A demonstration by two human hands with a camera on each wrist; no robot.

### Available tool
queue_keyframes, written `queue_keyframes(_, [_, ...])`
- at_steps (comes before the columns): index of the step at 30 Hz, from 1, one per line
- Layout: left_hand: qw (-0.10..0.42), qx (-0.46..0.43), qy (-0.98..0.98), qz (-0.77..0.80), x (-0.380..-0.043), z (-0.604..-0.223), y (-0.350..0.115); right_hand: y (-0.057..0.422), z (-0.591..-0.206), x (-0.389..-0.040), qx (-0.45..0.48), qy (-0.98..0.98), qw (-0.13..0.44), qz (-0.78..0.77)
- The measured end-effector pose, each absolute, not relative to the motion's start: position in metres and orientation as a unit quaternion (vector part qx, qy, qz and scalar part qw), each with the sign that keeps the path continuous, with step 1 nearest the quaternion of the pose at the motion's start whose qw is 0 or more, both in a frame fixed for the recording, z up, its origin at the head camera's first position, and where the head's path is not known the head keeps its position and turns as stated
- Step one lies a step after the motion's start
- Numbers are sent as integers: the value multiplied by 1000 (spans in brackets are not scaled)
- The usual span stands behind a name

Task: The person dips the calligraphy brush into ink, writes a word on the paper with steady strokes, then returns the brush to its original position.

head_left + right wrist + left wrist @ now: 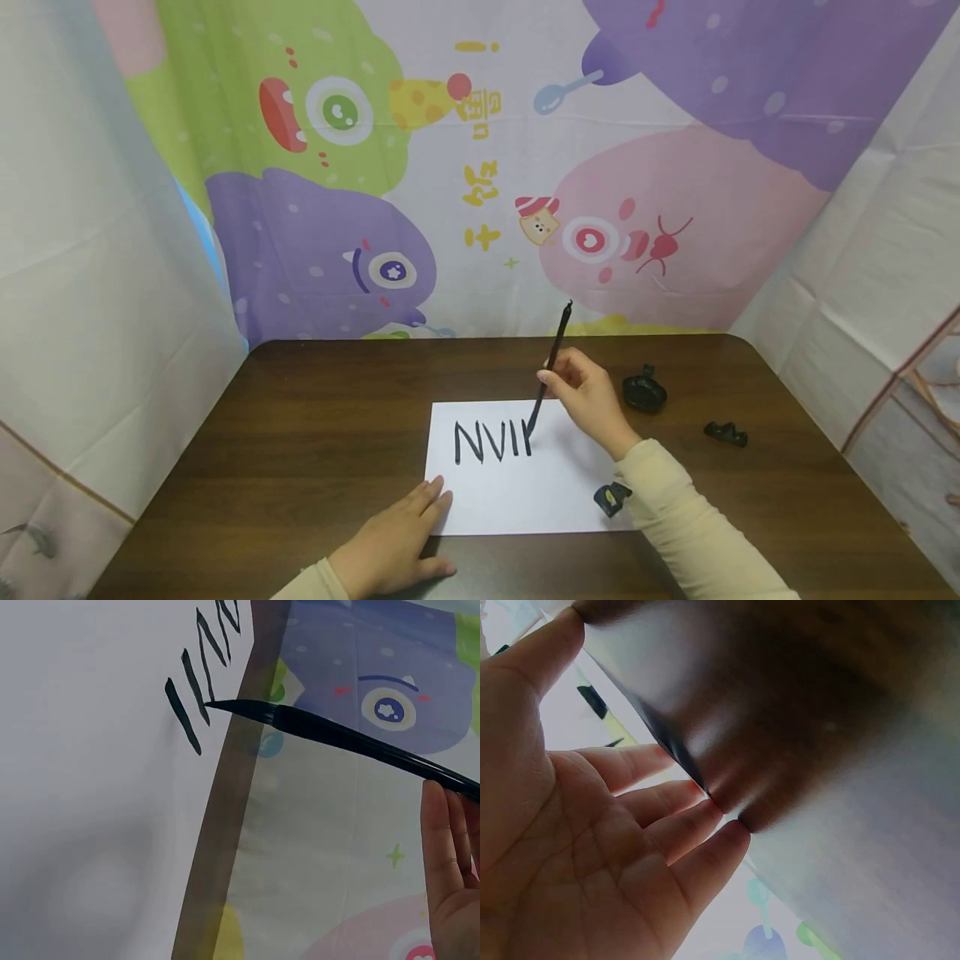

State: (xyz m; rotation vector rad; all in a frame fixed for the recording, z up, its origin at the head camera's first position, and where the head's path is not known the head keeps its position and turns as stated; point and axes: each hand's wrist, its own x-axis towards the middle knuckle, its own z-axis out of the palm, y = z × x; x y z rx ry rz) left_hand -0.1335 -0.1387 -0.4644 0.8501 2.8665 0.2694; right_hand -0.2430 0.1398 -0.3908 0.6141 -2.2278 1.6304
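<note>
Right of centre, the right hand (588, 398) pinches the brush (337, 735), slanting down-left to the paper (517, 504); lower left, the left hand (393, 537), fingers extended, grips nothing.

Over behind the brown table (315, 417) I see a cartoon-monster curtain (480, 292); pale drapes (97, 225) flank the table's two sides.

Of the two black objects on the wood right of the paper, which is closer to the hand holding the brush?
The round black dish, beside the right hand; the smaller, bumpy black piece lies farther off to the right.
</note>
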Motion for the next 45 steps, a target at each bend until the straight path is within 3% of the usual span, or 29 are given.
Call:
queue_keyframes(16, [74,279,953,90,-134,-465,-138,137,-401,-258,193,-766,207,577])
queue_keyframes(45, [67,282,953,89,-135,-468,-139,142,-411,-260,186,-784,210,554])
